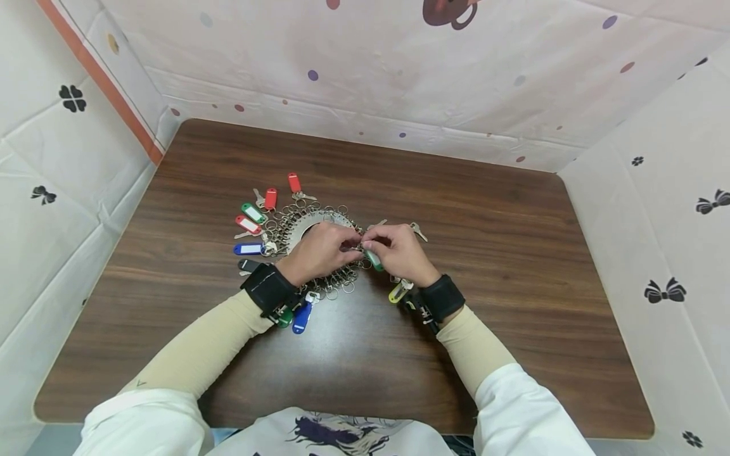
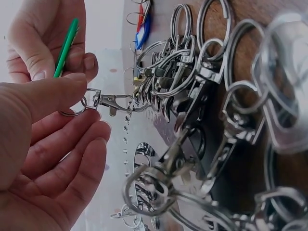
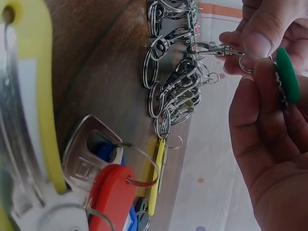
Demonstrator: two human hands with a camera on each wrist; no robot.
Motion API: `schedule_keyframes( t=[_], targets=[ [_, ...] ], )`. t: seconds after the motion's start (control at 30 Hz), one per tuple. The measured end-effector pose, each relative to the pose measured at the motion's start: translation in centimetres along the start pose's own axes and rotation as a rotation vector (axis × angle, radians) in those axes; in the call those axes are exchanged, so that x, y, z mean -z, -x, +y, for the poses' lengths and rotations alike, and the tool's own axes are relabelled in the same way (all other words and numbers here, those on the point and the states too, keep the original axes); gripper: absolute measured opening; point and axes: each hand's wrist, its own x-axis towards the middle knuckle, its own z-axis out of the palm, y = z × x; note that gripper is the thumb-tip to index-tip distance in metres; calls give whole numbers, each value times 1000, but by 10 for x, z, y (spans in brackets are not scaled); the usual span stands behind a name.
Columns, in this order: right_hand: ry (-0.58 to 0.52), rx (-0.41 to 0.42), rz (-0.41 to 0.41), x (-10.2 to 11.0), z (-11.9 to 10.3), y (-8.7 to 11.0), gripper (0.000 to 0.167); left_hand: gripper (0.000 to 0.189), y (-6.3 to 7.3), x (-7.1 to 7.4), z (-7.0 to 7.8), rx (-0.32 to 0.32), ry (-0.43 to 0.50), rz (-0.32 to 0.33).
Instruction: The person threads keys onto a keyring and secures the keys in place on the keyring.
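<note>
Two tight pinches: left hand [image 1: 326, 250] has thumb and finger on a split ring [image 2: 72, 114] at a snap clasp [image 2: 111, 102], right hand [image 1: 402, 250] grips the green key tag [image 1: 374, 260]. Tag's just right of the silver ring plate [image 1: 295, 233], above the worktop [image 1: 502, 253].

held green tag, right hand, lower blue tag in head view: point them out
Held green tag [image 3: 288, 76]: right wrist view, its green side.
Right hand [image 1: 402, 253]: head view, its back.
Lower blue tag [image 1: 301, 318]: head view, its body.
</note>
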Motion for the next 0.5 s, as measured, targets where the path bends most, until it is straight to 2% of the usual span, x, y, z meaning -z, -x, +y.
schedule_keyframes(
  t=[0.3, 0.5],
  targets=[
    [-8, 1, -5, 0, 1, 1, 8, 25, 0, 1, 0, 1, 12, -37],
    [-20, -11, 6, 0, 1, 2, 7, 22, -1, -1, 1, 4, -6, -26]
  ],
)
